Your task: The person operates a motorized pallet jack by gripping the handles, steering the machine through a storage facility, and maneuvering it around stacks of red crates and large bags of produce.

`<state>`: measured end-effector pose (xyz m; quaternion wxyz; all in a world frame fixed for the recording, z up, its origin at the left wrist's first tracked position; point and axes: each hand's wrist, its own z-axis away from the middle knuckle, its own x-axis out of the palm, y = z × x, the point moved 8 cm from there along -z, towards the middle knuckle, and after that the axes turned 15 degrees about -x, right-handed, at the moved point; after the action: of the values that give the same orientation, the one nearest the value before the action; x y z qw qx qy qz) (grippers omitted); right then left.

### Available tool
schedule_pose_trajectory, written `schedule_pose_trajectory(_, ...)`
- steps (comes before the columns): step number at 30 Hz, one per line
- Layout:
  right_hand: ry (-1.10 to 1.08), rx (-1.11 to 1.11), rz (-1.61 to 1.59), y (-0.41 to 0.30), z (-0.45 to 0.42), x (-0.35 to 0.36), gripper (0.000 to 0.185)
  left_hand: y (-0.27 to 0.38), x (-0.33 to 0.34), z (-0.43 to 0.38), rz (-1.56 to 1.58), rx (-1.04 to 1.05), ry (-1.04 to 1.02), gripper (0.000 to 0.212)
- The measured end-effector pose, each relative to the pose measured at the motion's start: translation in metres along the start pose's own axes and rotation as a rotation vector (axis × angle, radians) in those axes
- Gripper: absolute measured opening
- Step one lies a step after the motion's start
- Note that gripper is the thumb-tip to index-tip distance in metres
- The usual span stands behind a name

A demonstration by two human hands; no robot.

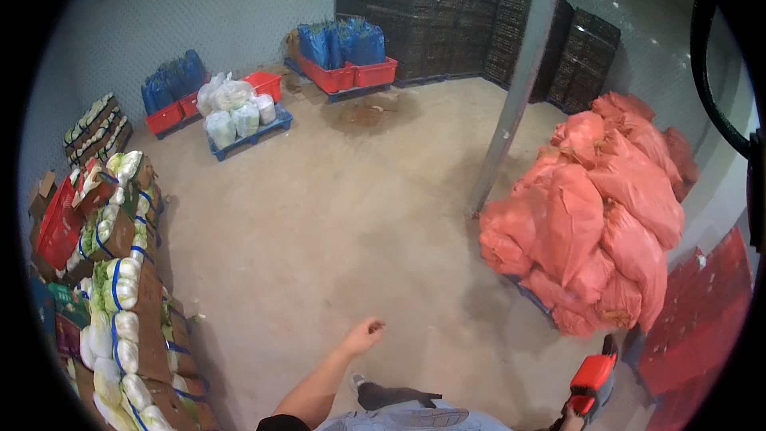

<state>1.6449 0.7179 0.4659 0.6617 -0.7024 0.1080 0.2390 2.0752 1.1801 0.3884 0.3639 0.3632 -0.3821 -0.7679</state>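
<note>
My left hand hangs over the concrete floor with its fingers curled. A small dark spot shows at the fingers; I cannot tell whether it is an object or shadow. At the bottom right, my right hand grips a red-and-black device, whose exact kind is unclear. That device is near the foot of a tall heap of full salmon-pink sacks. My shoe and dark trouser leg show below my left hand.
Stacked cartons of Chinese cabbages with blue straps line the left. Farther back, a blue pallet carries white bags, near red crates of blue bags. A grey post rises beside the sacks. Dark stacked crates stand behind. Red panels are at right.
</note>
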Motion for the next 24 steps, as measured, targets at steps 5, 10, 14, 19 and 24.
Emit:
schedule_pose_trajectory(5, -0.150, 0.343, -0.112, 0.035, 0.058, 0.047, 0.074, -0.062, -0.073, -0.036, -0.200, -0.156, -0.088, 0.035)
schedule_pose_trajectory(10, -0.031, -0.017, 0.091, -0.064, 0.121, 0.077, 0.065, -0.296, -0.206, -0.046, 0.095, -0.734, 0.003, 0.035)
schedule_pose_trajectory(14, -0.033, 0.044, 0.116, -0.088, 0.152, 0.120, 0.061, -0.461, -0.325, 0.042, 0.056, -1.483, 0.088, 0.014)
schedule_pose_trajectory(19, -0.056, 0.093, 0.131, -0.121, 0.202, 0.170, 0.057, -0.508, -0.468, -0.025, 0.019, -1.273, 0.088, 0.013)
schedule_pose_trajectory(24, -0.049, 0.158, 0.158, -0.152, 0.270, 0.209, 0.052, -0.227, -0.545, -0.210, -0.080, -0.438, 0.196, 0.025)
